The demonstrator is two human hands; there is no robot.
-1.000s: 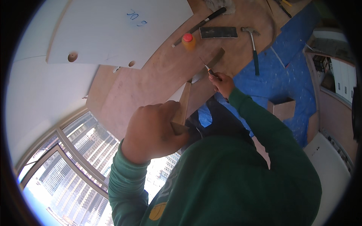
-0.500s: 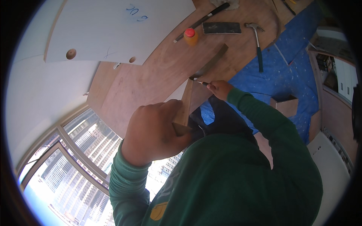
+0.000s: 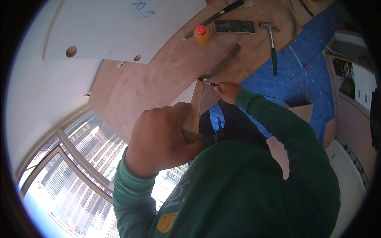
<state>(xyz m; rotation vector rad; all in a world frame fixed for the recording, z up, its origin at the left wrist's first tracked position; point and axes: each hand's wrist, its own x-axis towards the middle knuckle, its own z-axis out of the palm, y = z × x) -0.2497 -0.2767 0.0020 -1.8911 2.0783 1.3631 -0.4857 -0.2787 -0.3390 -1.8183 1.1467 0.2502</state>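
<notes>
My left hand (image 3: 162, 139) is closed around the near end of a narrow wooden board (image 3: 193, 111), whose wood-coloured edge faces up and whose left side is white. The board points away from me, over the plywood surface. In my right hand (image 3: 229, 92) is a slim tool (image 3: 208, 83) with a dark handle and a shiny metal part. Its tip meets the board's far end; whether it is a brush or a blade I cannot make out. Just beyond that end lies a curved brown strip (image 3: 224, 61).
On the plywood (image 3: 158, 85) stand an orange bottle (image 3: 201, 37) with a red cap, a dark rectangular block (image 3: 234, 26), a claw hammer (image 3: 273, 47) and a black-handled bar (image 3: 214, 20). A white panel (image 3: 99, 27) with round holes is at left. Blue sheeting (image 3: 313, 75) covers the right side.
The tool and my right hand have shifted slightly left and away from me, staying at the board's far end. My left hand keeps its hold.
</notes>
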